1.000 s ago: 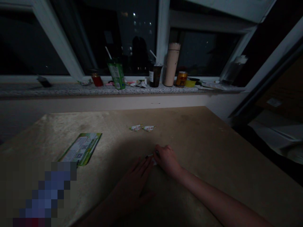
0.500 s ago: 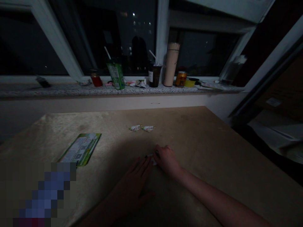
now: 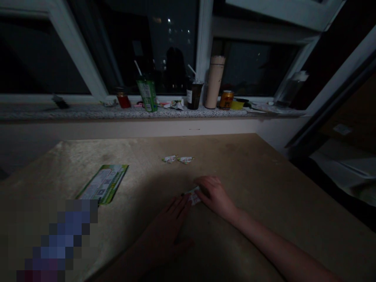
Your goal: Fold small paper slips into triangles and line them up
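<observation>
A small pale printed wrapper or piece of paper (image 3: 194, 197) lies on the tabletop (image 3: 249, 164) between my hands. My left hand (image 3: 169, 223) is spread flat and in shadow, its fingertips on the wrapper's left end. At the right end is my right hand (image 3: 216, 196), with the thumb at the wrapper's edge and the fingers bent, apart from the thumb. Whether that thumb presses on it is too dark to tell. Farther back, two small folded pieces, one on the left (image 3: 169, 159) and one on the right (image 3: 186, 159), lie side by side, white with green-yellow tips.
A flat green printed packet (image 3: 107, 182) lies at the left, beside a pixelated patch. Along the granite sill (image 3: 170, 114) stand a green cup (image 3: 147, 94), a dark cup (image 3: 194, 96), a tall pinkish flask (image 3: 214, 83), an orange can (image 3: 226, 100) and a red jar (image 3: 123, 100).
My right hand has shifted right and its fingers have parted from the thumb, showing more of the wrapper. My left hand stays flat in place. The view has turned slightly.
</observation>
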